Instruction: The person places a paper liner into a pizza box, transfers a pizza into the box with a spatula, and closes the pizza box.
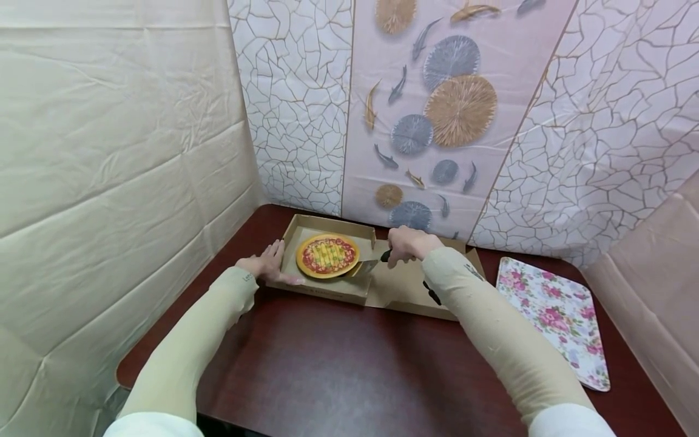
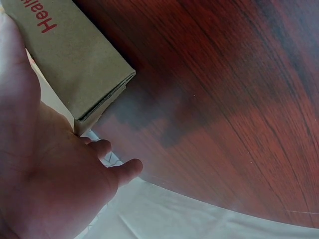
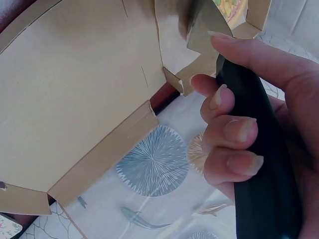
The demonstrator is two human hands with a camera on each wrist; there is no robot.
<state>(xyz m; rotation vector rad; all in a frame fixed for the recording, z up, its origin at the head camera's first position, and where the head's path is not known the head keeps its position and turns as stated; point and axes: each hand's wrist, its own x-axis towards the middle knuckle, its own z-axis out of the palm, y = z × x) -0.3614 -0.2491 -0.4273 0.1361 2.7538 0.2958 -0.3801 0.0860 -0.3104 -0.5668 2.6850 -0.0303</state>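
Note:
A small round pizza (image 1: pixel 327 256) with red and yellow topping lies in the left half of an open cardboard pizza box (image 1: pixel 314 288). My right hand (image 1: pixel 409 244) grips the black handle (image 3: pixel 259 149) of a pizza server, fingers curled round it and thumb along its top. The server's broad metal blade (image 1: pixel 367 265) reaches left to the pizza's right edge, its tip hidden beneath the pizza. At the box's front left corner, my left hand (image 1: pixel 266 265) rests with fingers extended over the side wall and thumb along the front; the left wrist view shows its palm (image 2: pixel 55 174) beside that corner.
The box's lid (image 1: pixel 415 285) lies folded out flat to the right, under my right arm. A white floral tray or mat (image 1: pixel 554 321) is on the right of the dark red wooden table (image 1: pixel 327 358). Cloth-covered walls (image 1: pixel 300 121) stand behind and at both sides.

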